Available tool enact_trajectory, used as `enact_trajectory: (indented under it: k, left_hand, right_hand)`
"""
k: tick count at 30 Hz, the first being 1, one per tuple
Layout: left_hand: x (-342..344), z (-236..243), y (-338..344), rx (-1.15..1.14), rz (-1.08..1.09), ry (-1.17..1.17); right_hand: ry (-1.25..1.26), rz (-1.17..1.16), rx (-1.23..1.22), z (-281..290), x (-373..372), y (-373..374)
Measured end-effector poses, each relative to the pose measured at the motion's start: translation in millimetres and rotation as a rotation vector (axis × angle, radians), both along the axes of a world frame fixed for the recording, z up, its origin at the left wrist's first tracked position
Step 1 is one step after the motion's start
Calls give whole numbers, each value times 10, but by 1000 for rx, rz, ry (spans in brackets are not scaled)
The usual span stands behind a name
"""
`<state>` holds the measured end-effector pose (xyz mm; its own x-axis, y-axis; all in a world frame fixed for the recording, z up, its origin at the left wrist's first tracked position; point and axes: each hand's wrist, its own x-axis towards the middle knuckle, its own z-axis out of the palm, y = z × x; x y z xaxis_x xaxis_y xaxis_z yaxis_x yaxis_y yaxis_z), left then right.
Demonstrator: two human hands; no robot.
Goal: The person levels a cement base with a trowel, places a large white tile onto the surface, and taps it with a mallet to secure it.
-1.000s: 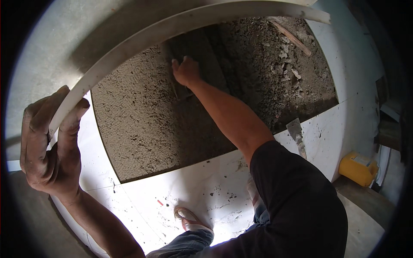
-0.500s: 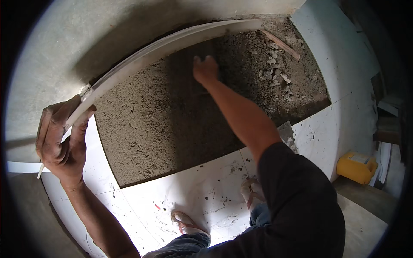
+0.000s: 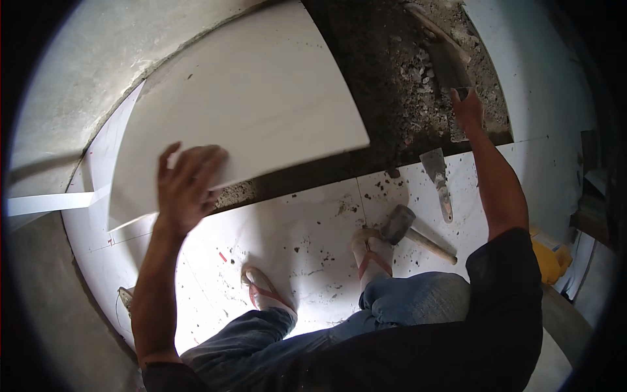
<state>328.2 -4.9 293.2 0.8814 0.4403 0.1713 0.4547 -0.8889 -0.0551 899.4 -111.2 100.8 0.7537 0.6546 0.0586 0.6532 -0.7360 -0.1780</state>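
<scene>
My left hand [image 3: 188, 179] holds the near edge of a large white tile [image 3: 241, 91] that lies over much of the mortar bed, its fingers curled on the tile. My right hand [image 3: 467, 111] is shut on a dark flat trowel [image 3: 447, 62] at the rough right part of the bed [image 3: 356, 52], beside gravelly rubble and a wooden stick [image 3: 424, 19]. A scraper [image 3: 433, 163] rests on the white floor tiles [image 3: 313, 261] below my right hand, and a rubber mallet [image 3: 398, 223] lies beside my right foot.
A concrete wall [image 3: 85, 72] borders the bed at upper left. A yellow jerrycan [image 3: 548, 255] stands at right near stacked boards [image 3: 584, 219]. My sandalled feet are on the tiled floor. A small metal tool [image 3: 125, 297] lies at lower left.
The tile, seen edge-on before, has swung down flat over the left part of the bed. My right hand has moved right with the trowel. The mallet has come into view.
</scene>
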Motion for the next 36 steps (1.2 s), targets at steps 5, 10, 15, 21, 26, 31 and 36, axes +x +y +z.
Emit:
enact_trajectory:
  k: [5,10,15,21,26,31,36]
  left_hand:
    - [38,-1124,-365,-134,-60,10]
    - [-21,-1708,-516,-211,-37,126]
    - [61,-2034,-525,-216,-100,100]
    - [16,-2191,-500,-198,-85,66]
    - [-13,-2061,-359,-355,-113,100]
    - [-249,-1780,-61,-468,-223,174]
    - [-883,-1637,112,-419,98,-17]
  right_hand:
    - [-197,276,92,5,-619,27]
    - [668,558,-148,91,-2124,320]
    - [962,422,-319,-48,-2537,281]
    - [1029,435,-395,-37,-2506,324]
    - [963,485,-398,-41,-2504,325]
    - [921,510,-445,-82,-2472,363]
    - [897,578,-440,-5,-2514,342]
